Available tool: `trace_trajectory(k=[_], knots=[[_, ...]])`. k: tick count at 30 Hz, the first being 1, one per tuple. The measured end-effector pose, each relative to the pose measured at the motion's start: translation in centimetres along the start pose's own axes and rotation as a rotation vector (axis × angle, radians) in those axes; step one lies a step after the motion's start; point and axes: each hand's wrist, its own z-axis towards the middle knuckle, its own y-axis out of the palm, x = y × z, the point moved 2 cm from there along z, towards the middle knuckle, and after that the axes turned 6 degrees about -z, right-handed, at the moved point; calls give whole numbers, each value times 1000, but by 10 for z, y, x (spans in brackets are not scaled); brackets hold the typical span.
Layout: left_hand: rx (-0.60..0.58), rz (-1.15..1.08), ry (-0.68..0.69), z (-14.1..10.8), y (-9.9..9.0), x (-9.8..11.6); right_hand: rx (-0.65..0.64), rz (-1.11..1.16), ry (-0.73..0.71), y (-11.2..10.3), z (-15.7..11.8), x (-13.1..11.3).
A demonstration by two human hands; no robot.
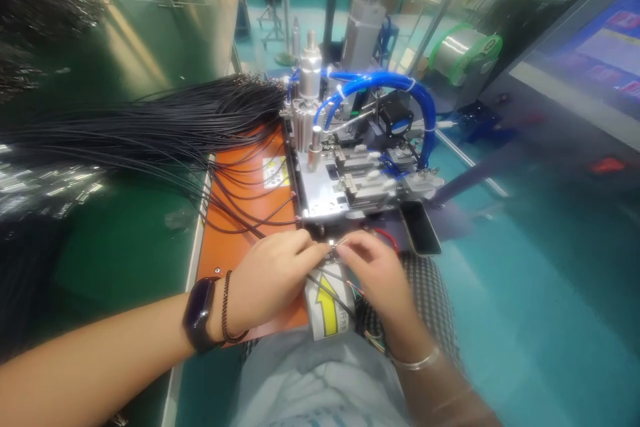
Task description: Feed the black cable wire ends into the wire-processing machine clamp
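My left hand (277, 273) is closed at the front of the metal machine (320, 197), with thumb and forefinger pinched by a small metal fixture (331, 253). Opposite it, my right hand (377, 273) also pinches at that fixture, fingertips almost meeting the left ones. What sits between the fingertips is too small to make out; thin black cable (330, 290) runs out below the left hand. Under both hands is a white label with a yellow arrow (327, 307). Thin coloured wires (373, 340) hang beside the right wrist.
A big bundle of black cables (175, 120) lies across the orange board (225, 247) on the left. Blue air hoses (385, 80) arch over the machine. A phone (420, 228) rests at its right front corner. Behind stands a green-rimmed wire spool (465, 53).
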Motion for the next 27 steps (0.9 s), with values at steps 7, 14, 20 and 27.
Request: trace_trajectory(k=[7, 14, 20, 27], knots=[[-84, 178, 30, -1, 3, -1, 1, -139, 75, -1, 1, 0], [-94, 209, 62, 4, 7, -5, -129, -84, 195, -2, 6, 11], [-86, 217, 81, 5, 6, -5, -80, -63, 176, 2, 8, 15], [-154, 251, 78, 6, 8, -5, -38, -61, 187, 4, 11, 17]])
